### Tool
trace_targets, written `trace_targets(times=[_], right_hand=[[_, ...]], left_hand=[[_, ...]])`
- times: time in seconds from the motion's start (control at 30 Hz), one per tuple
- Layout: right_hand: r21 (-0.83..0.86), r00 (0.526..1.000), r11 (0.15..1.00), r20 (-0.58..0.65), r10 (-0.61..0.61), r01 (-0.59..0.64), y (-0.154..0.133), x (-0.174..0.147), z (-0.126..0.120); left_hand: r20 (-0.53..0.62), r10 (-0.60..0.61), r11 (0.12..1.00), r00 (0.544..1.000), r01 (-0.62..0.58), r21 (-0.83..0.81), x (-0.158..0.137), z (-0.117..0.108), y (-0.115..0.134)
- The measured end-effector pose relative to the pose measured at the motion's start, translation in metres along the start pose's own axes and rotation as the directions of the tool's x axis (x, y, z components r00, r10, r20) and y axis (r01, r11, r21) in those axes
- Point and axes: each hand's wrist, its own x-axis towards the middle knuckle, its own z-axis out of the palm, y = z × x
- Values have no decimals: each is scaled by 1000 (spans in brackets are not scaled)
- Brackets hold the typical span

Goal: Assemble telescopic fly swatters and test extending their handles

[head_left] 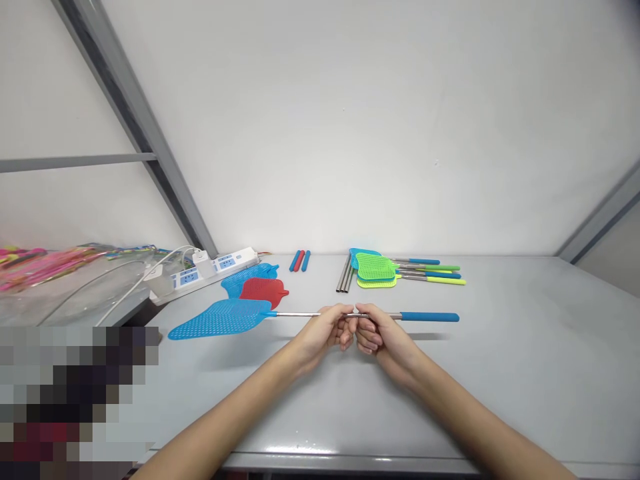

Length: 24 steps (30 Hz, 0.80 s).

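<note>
A blue fly swatter (225,319) is held level just above the table, its perforated head to the left and its blue handle grip to the right. My left hand (334,328) is closed around the metal rod on the head side. Right beside it, my right hand (374,331) grips the same rod nearer the handle. Both thumbs lie along the rod and almost meet. Behind the swatter lie a loose red swatter head (263,292) and a loose blue swatter head (245,277).
Metal tubes (344,275) lie beside a pile of swatters (376,268) at the back of the grey table (525,373). Three short grips (300,261) rest near the wall. A power strip (220,263) with plugs and cables stands left, by plastic-bagged items (65,273).
</note>
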Motion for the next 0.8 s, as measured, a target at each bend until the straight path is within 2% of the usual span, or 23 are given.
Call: trace_targets(times=[0.13, 0.33, 0.8], right_hand=[[-5, 999, 1000, -36, 2, -3, -3, 1, 3], [-22, 998, 1000, -69, 6, -7, -11, 2, 5], [-76, 991, 997, -135, -24, 14, -22, -4, 4]], left_hand=[[-8, 7, 1000, 1000, -7, -24, 0, 2, 4], [-8, -60, 997, 998, 59, -58, -1, 3, 12], [5, -13, 1000, 1000, 13, -17, -2, 5, 17]])
